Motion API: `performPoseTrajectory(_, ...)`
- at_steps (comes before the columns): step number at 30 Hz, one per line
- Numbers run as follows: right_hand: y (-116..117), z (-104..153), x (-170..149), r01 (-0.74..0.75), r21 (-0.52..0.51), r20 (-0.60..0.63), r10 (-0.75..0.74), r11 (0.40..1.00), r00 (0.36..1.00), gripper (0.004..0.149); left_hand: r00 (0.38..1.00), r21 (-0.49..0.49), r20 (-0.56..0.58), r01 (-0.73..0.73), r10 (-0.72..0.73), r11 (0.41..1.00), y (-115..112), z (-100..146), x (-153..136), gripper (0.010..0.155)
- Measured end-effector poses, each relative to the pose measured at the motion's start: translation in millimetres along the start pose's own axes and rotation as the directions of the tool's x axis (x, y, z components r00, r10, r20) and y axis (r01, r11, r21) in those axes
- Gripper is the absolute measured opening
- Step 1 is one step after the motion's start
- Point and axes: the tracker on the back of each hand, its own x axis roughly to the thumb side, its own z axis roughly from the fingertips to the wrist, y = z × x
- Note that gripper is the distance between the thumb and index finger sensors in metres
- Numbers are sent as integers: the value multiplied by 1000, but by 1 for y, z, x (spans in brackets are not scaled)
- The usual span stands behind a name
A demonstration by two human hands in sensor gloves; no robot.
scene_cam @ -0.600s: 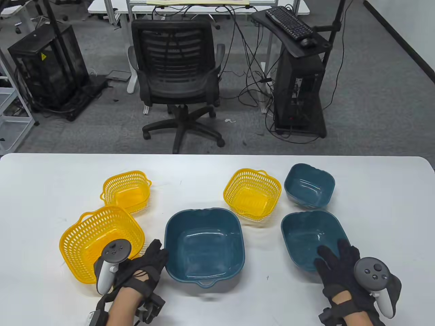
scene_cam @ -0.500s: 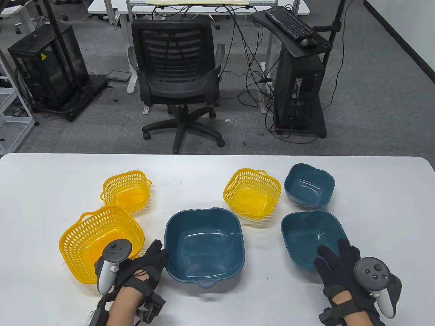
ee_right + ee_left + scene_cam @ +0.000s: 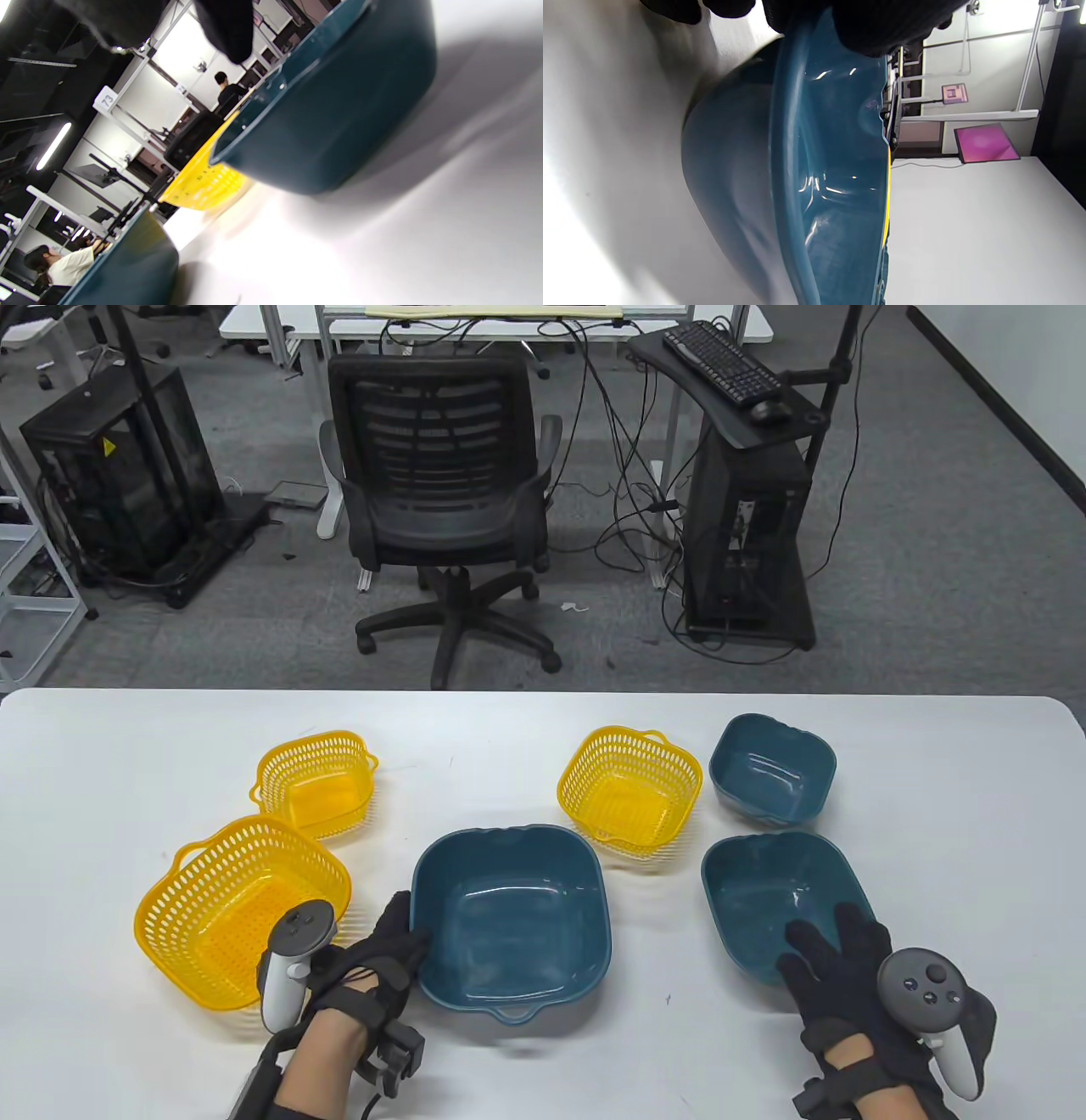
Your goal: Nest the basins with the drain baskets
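Three blue basins and three yellow drain baskets stand apart on the white table point(image 3: 933, 814). The large basin point(image 3: 509, 925) is at front centre, the medium basin point(image 3: 780, 891) at front right, the small basin point(image 3: 772, 768) behind it. The large basket point(image 3: 229, 908) is at front left, the small basket point(image 3: 316, 780) behind it, the medium basket point(image 3: 629, 789) at centre back. My left hand point(image 3: 405, 940) grips the large basin's left rim point(image 3: 797, 127). My right hand point(image 3: 827, 946) hovers with fingers spread over the medium basin's near rim point(image 3: 339, 106).
The table's far edge runs behind the baskets, with an office chair point(image 3: 441, 500) and a computer stand point(image 3: 747, 517) on the floor beyond. Bare table lies at far left, far right and along the front between my hands.
The large yellow basket has shifted a little to the left. My left hand has moved slightly right, closer onto the large basin's rim. My right hand has barely moved.
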Motion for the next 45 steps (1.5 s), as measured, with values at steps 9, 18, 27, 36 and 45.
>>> performPoseTrajectory(9, 5, 0, 2, 7, 27, 11, -7, 1000, 1000, 65, 985, 93, 44, 163, -167, 982, -13, 12, 20, 65)
performPoseTrajectory(18, 2, 1, 1, 28, 18, 14, -28, 999, 1000, 65, 946, 86, 178, 261, -272, 962, -52, 53, 60, 66)
performPoseTrajectory(27, 0, 2, 1, 45, 10, 12, -45, 999, 999, 65, 938, 0, 171, 305, -301, 952, -101, 40, 44, 67)
performPoseTrajectory(36, -1, 2, 1, 49, 9, 8, -49, 999, 999, 65, 961, 18, 119, 250, -251, 968, -108, 21, 17, 67)
performPoseTrajectory(45, -1, 3, 1, 53, 13, 2, -53, 999, 999, 65, 956, -40, 113, 276, -270, 960, -110, 18, 14, 68)
